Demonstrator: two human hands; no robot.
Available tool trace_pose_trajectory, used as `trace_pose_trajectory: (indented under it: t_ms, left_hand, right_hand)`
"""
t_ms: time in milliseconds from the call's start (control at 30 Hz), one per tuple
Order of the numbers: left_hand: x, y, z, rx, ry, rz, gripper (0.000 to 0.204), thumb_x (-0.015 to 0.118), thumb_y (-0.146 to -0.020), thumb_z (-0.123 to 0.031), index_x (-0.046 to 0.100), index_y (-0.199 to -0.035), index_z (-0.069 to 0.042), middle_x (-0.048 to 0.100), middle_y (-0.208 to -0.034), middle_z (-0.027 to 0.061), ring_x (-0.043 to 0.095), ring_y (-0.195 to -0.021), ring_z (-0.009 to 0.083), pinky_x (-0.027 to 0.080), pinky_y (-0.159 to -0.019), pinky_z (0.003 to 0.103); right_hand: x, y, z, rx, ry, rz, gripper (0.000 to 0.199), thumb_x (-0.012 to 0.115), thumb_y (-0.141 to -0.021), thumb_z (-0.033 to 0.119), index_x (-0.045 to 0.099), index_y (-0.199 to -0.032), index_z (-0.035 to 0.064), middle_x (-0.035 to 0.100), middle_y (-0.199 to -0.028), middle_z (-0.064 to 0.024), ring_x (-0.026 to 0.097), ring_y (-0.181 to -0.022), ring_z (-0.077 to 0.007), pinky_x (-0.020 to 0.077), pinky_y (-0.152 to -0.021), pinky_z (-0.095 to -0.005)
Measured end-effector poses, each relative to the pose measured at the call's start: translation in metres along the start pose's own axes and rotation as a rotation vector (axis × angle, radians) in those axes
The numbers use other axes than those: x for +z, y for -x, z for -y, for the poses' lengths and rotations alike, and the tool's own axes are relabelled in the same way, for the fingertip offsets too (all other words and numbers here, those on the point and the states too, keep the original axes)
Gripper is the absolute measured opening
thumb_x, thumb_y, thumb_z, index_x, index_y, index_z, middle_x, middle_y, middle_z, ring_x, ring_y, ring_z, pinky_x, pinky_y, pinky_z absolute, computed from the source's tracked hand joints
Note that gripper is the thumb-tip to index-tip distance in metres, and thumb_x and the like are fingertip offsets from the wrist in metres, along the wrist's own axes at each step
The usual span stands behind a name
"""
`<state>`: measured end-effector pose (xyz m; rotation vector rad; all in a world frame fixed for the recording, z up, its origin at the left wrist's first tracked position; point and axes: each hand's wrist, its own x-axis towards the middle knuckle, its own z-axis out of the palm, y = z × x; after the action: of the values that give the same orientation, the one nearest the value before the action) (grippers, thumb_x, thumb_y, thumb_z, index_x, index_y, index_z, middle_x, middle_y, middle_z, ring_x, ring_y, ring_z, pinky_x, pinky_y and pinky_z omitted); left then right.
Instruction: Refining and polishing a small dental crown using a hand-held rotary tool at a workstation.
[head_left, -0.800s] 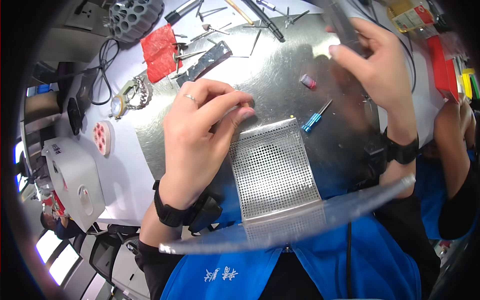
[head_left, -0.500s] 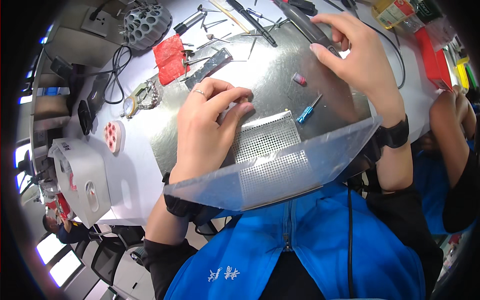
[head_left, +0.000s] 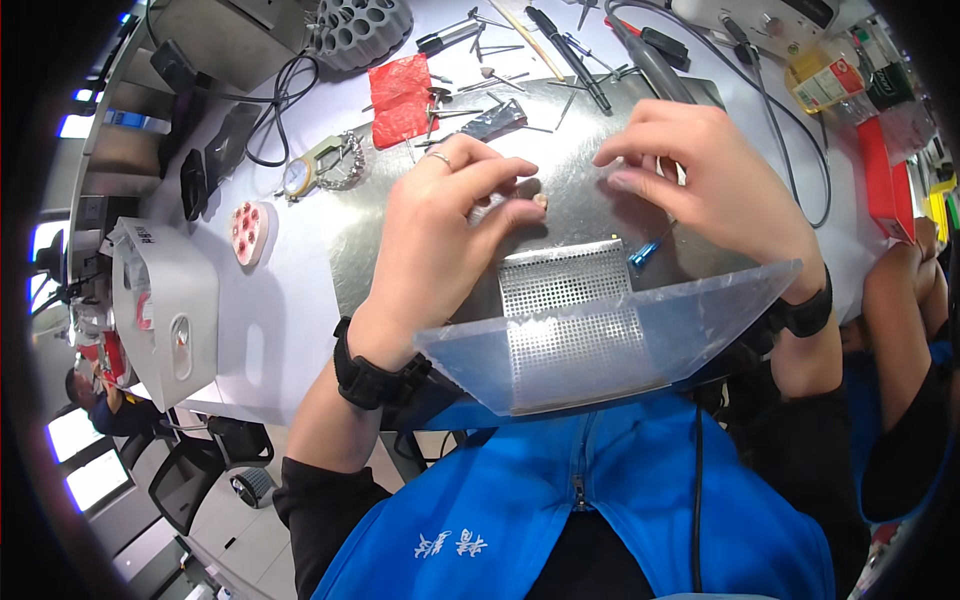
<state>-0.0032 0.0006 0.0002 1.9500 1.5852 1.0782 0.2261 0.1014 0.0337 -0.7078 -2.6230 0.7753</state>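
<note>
Fingertips of the left hand (head_left: 440,235) pinch a small pale piece (head_left: 538,201) over the metal sheet (head_left: 380,260). The right hand (head_left: 715,185), fingers loosely curled and empty, hovers at the piece's three o'clock, near it; its long axis is too small to tell.

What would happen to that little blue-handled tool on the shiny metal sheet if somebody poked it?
The small blue-handled tool looks thin and round, so it would probably roll or skid. The shiny metal sheet under it looks smooth, giving little grip. It seems very light for its size, and it lies close to the perforated metal grille, which might stop it.
</note>
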Motion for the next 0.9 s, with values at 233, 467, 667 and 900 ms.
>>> trace_pose_trajectory:
  t_ms: [233,467,667,900]
  left_hand:
    - [0.005,-0.002,0.002,0.094,-0.107,0.064,0.019,0.076,-0.075,0.002,0.073,-0.093,-0.004,0.062,-0.086,0.0051,0.064,-0.075,0.0170,0.052,-0.066,0.028]
    - [-0.001,0.004,-0.008,-0.107,0.553,0.053,0.020,0.066,-0.087,0.008,0.062,-0.106,0.008,0.061,-0.104,0.0119,0.064,-0.094,0.0155,0.053,-0.083,0.027]
    - [0.008,0.004,-0.007,-0.114,0.907,0.001,0.023,0.067,-0.087,0.007,0.062,-0.110,0.008,0.064,-0.105,0.0137,0.065,-0.095,0.0161,0.054,-0.085,0.028]
    - [0.007,0.008,-0.012,-0.167,0.899,-0.067,0.041,0.070,-0.084,0.010,0.054,-0.122,0.009,0.067,-0.104,0.0161,0.067,-0.097,0.0190,0.056,-0.087,0.031]
  right_hand:
    - [0.026,-0.002,0.001,0.149,-0.637,-0.262,0.012,0.070,-0.088,0.006,0.074,-0.098,0.0009,0.069,-0.089,-0.0028,0.061,-0.076,-0.0056,0.0473,-0.067,-0.0216]
    - [0.036,0.003,0.013,0.250,-1.116,-0.237,0.018,0.068,-0.090,0.001,0.069,-0.107,-0.0029,0.070,-0.099,-0.0072,0.066,-0.090,-0.0100,0.0522,-0.077,-0.0211]
    - [0.040,0.005,0.020,0.143,-1.080,-0.282,0.017,0.061,-0.091,-0.002,0.064,-0.107,-0.0060,0.064,-0.106,-0.0165,0.065,-0.089,-0.0159,0.0530,-0.078,-0.0266]
    - [0.035,0.006,0.022,0.004,-0.759,-0.266,0.023,0.067,-0.081,-0.012,0.066,-0.104,-0.0076,0.063,-0.104,-0.0184,0.065,-0.093,-0.0202,0.0538,-0.082,-0.0287]
